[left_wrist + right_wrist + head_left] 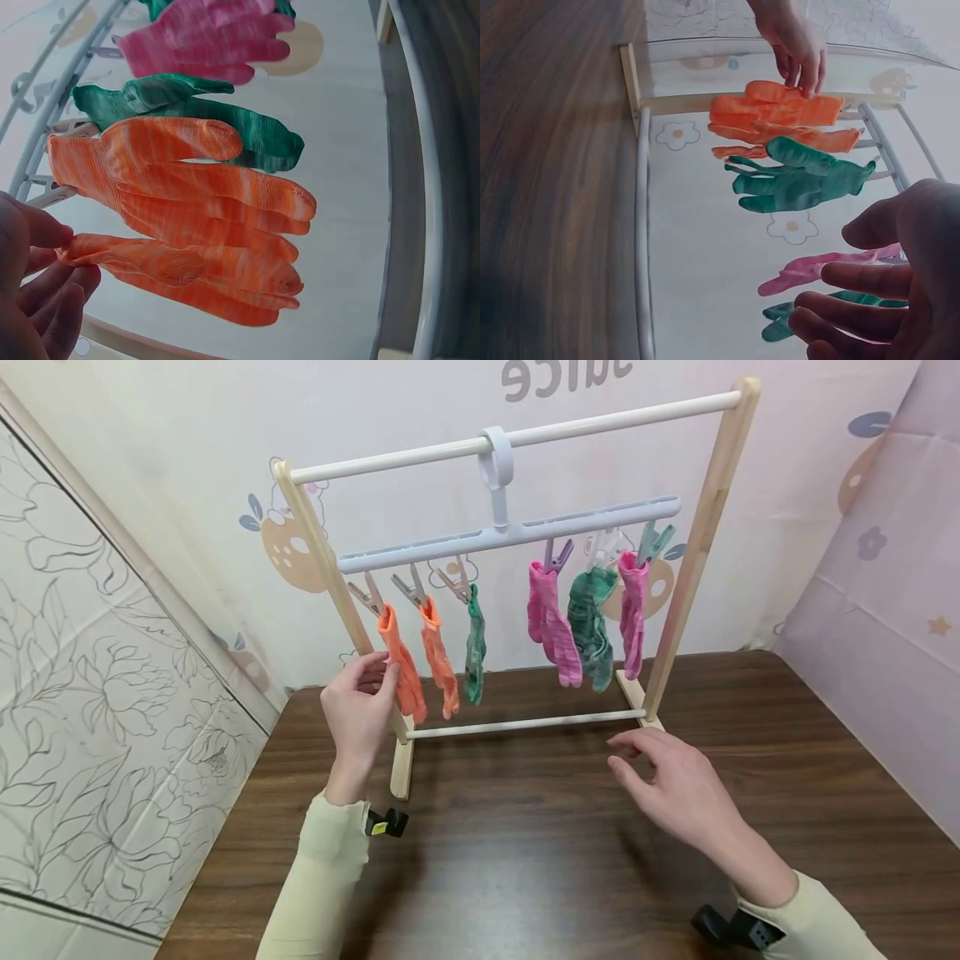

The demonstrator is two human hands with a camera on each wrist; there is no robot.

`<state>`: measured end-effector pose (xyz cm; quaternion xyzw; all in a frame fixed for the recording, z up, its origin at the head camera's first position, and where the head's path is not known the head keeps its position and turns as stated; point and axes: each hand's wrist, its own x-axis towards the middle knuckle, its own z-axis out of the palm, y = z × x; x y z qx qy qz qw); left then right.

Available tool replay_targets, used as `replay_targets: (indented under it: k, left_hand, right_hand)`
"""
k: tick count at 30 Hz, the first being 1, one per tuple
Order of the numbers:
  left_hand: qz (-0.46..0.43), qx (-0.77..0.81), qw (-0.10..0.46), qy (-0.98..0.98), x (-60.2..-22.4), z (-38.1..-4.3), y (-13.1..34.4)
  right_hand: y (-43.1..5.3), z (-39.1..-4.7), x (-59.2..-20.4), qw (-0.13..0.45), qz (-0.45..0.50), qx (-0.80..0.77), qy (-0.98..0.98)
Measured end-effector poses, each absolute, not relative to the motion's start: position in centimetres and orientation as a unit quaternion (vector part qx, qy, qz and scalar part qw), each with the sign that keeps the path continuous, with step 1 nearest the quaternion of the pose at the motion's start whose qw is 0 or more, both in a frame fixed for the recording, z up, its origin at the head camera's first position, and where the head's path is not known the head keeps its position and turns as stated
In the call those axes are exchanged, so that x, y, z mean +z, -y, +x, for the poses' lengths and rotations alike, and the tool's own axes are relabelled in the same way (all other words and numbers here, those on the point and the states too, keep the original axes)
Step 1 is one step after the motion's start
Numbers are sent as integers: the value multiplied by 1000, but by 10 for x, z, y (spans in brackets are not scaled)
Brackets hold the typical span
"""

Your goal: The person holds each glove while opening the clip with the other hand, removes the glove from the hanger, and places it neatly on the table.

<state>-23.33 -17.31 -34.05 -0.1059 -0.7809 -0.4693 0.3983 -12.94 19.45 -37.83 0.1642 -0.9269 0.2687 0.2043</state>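
Knitted gloves hang from clothespins on a pale plastic hanger. My left hand is at the leftmost orange glove; in the left wrist view its thumb and fingertips pinch the glove's cuff end. Beside it hang a second orange glove and a green glove. Toward the right are a pink glove, another green glove and a second pink glove. My right hand is held over the table near the rack's right foot, fingers relaxed, holding nothing.
A rack with wooden posts and a white top rod carries the hanger. A lower white rod joins its feet on the dark wooden table. Patterned sheets stand behind and at both sides.
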Motion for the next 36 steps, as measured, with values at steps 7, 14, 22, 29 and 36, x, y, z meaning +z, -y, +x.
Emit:
replay_targets:
  k: [7, 14, 22, 29, 36]
  left_hand:
    - [-114, -501, 424, 745, -349, -221, 164]
    - [-95, -525, 429, 729, -350, -206, 155]
    - [-133, -514, 449, 719, -325, -180, 136]
    - [-160, -520, 429, 721, -320, -175, 128]
    - [-163, -513, 437, 721, -334, -186, 134]
  right_hand:
    - [-193, -131, -376, 207, 164, 278, 924]
    - [-193, -132, -370, 223, 164, 288, 917]
    - [-183, -139, -356, 230, 178, 309, 905]
    - [-167, -143, -338, 244, 196, 328, 891]
    - [-140, -155, -323, 254, 218, 375, 864]
